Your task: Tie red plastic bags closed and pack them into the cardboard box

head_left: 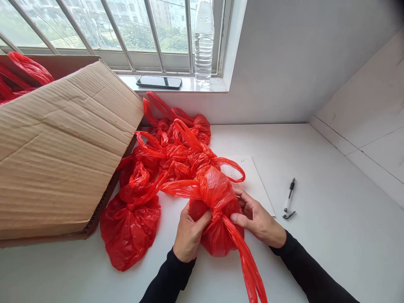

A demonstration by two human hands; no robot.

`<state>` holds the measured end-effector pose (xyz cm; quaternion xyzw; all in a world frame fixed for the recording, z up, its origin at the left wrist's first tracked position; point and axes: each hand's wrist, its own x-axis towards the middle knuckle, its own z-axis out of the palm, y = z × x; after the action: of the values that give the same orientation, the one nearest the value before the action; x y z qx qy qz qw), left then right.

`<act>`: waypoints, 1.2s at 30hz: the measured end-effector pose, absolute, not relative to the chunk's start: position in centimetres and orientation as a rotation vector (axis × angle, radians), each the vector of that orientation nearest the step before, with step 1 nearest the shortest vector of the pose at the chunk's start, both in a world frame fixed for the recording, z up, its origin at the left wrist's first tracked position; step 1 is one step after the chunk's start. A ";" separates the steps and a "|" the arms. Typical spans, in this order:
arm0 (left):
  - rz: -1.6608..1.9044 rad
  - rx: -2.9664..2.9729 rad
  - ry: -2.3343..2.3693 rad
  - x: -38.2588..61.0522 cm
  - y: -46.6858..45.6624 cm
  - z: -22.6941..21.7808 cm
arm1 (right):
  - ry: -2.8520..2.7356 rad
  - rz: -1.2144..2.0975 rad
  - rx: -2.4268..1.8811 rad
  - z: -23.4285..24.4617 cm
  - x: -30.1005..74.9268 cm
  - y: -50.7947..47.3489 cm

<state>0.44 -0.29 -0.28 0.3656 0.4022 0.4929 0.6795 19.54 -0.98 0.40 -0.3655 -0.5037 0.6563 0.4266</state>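
A knotted red plastic bag (pixel 217 198) rests on the white table in front of me, its long handles trailing toward the near edge. My left hand (pixel 189 235) grips the bag's left side, thumb pressed at the knot. My right hand (pixel 257 219) holds the right side, thumb and fingers closed around the tied neck. Behind this bag lies a pile of several more tied red bags (pixel 170 151), one of which (pixel 131 227) sits just to the left of my hands.
A large cardboard box (pixel 59 147) stands at the left, with red bags inside. A sheet of paper (pixel 252 181) and a pen (pixel 289 198) lie to the right. On the windowsill rest a phone (pixel 159 81) and a water bottle (pixel 203 42).
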 end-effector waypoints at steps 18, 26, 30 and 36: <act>1.053 0.906 0.931 0.4 -0.4 -0.3 | -1.277 1.514 -1.058 -0.2 19.6 -1.1; 1.019 0.661 0.859 0.4 -0.7 -0.3 | -1.051 1.490 -1.071 -0.1 19.8 -1.0; 0.982 0.788 0.852 0.4 -0.6 -0.4 | -1.008 1.504 -1.049 0.0 19.9 -0.9; 1.020 0.892 0.758 0.3 -0.4 -0.9 | -0.984 1.553 -1.051 0.3 19.9 -1.0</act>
<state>0.26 -0.44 -0.87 0.4026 0.3421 0.4604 0.7134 19.92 -0.97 0.32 -0.4325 -0.4053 0.6392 0.4900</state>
